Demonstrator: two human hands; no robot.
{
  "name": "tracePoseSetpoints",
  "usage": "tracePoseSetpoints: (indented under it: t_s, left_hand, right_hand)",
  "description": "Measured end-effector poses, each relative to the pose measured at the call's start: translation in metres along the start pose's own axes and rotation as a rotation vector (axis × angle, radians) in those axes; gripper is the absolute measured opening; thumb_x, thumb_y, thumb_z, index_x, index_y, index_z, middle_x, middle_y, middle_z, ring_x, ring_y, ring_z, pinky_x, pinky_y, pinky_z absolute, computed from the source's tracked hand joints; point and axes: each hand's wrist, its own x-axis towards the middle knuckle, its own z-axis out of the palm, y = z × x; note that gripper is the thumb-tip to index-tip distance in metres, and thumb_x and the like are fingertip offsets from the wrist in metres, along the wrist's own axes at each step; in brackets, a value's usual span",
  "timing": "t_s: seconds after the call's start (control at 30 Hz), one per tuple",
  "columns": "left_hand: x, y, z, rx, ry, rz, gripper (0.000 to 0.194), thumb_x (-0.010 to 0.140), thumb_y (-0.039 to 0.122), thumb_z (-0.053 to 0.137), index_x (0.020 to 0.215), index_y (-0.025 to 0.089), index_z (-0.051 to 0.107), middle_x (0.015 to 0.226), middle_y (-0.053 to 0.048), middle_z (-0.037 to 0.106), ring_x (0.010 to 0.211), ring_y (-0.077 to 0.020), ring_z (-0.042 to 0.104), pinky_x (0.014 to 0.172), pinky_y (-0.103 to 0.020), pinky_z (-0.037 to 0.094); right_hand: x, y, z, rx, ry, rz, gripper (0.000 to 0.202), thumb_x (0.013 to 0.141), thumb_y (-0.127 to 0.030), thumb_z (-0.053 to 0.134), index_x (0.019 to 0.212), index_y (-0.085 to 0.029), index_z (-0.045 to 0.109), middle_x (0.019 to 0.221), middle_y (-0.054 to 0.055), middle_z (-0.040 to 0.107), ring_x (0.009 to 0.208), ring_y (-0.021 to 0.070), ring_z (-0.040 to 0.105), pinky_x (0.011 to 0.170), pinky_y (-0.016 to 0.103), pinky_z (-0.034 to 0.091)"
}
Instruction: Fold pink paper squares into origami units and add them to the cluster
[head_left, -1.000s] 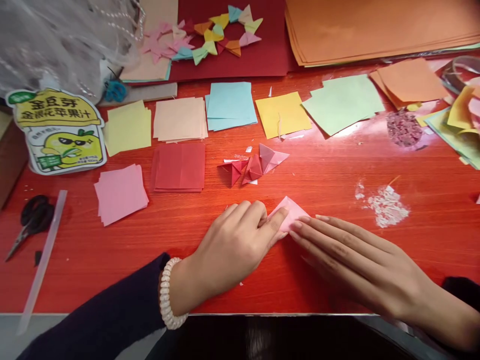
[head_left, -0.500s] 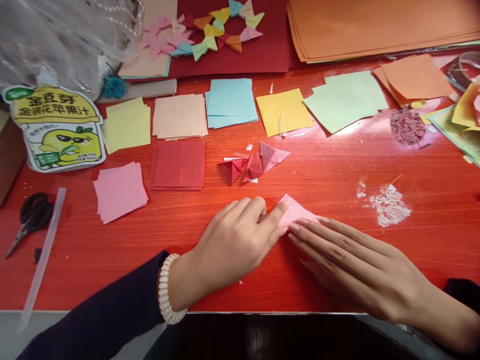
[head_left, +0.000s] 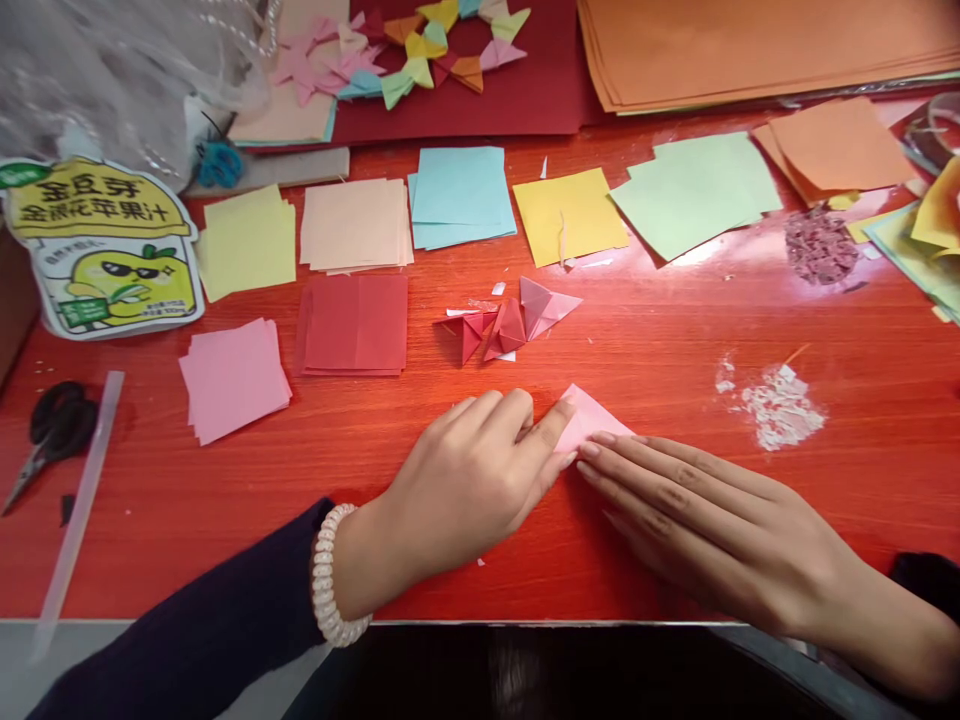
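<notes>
A folded piece of pink paper (head_left: 589,420) lies on the red table between my two hands. My left hand (head_left: 472,470) pinches its left corner between thumb and index finger, with the other fingers curled in. With fingers stretched out side by side, my right hand (head_left: 712,530) presses its fingertips on the lower right edge of the paper, hiding part of it. Just beyond the hands sit folded paper pieces: a dark red one (head_left: 472,330), a red one (head_left: 508,330) and a pink one (head_left: 546,308).
Stacks of coloured squares stand around, among them pink (head_left: 236,380), red (head_left: 354,325), blue (head_left: 461,195) and green (head_left: 701,195). Scissors (head_left: 56,425) and a clear strip (head_left: 82,510) lie left. White scraps (head_left: 784,408) are at right. Folded paper rings (head_left: 424,70) lie at the back.
The view has shifted slightly. Both hands stay on the pink paper, almost unmoved.
</notes>
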Motion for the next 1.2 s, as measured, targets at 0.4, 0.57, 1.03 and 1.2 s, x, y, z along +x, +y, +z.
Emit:
tracePoseSetpoints:
  t_s: [0.4,0.57,1.03,1.2]
  left_hand:
    - [0.0008,0.0001,0.0000,0.019,-0.015,0.005,0.042,0.092,0.033,0.036,0.126,0.010,0.046,0.072,-0.003,0.052,0.063,-0.0127,0.046,0.059,-0.025,0.040]
    - [0.0016,0.0003,-0.0010,0.009,-0.018,0.001,0.041,0.093,0.032,0.035,0.125,0.009,0.046,0.072,-0.003,0.051,0.064,-0.0130,0.047,0.059,-0.026,0.041]
    - [0.0004,0.0003,-0.0003,0.027,-0.010,0.006,0.041,0.092,0.032,0.036,0.125,0.009,0.046,0.073,-0.003,0.052,0.064,-0.0135,0.048,0.059,-0.026,0.041]
    - [0.0000,0.0005,-0.0005,0.028,-0.012,0.009,0.040,0.092,0.031,0.036,0.125,0.010,0.047,0.073,-0.003,0.052,0.064,-0.0137,0.048,0.058,-0.027,0.041]
  right_hand:
    - [-0.0002,0.0006,0.0015,0.009,0.006,0.001,0.043,0.078,-0.009,0.059,0.120,-0.001,0.051,0.121,0.014,0.057,0.122,0.0232,0.044,0.103,0.037,0.040]
    - [-0.0006,0.0006,0.0019,0.005,-0.004,0.001,0.045,0.077,-0.010,0.061,0.121,-0.002,0.050,0.122,0.014,0.056,0.122,0.0227,0.043,0.103,0.036,0.039]
    - [0.0025,0.0005,0.0007,-0.003,-0.001,0.007,0.043,0.078,-0.010,0.059,0.120,-0.003,0.051,0.121,0.013,0.057,0.120,0.0226,0.046,0.100,0.035,0.043]
    - [0.0011,0.0009,0.0007,-0.007,0.000,0.006,0.044,0.077,-0.010,0.060,0.120,-0.002,0.051,0.120,0.014,0.058,0.120,0.0225,0.046,0.102,0.035,0.041]
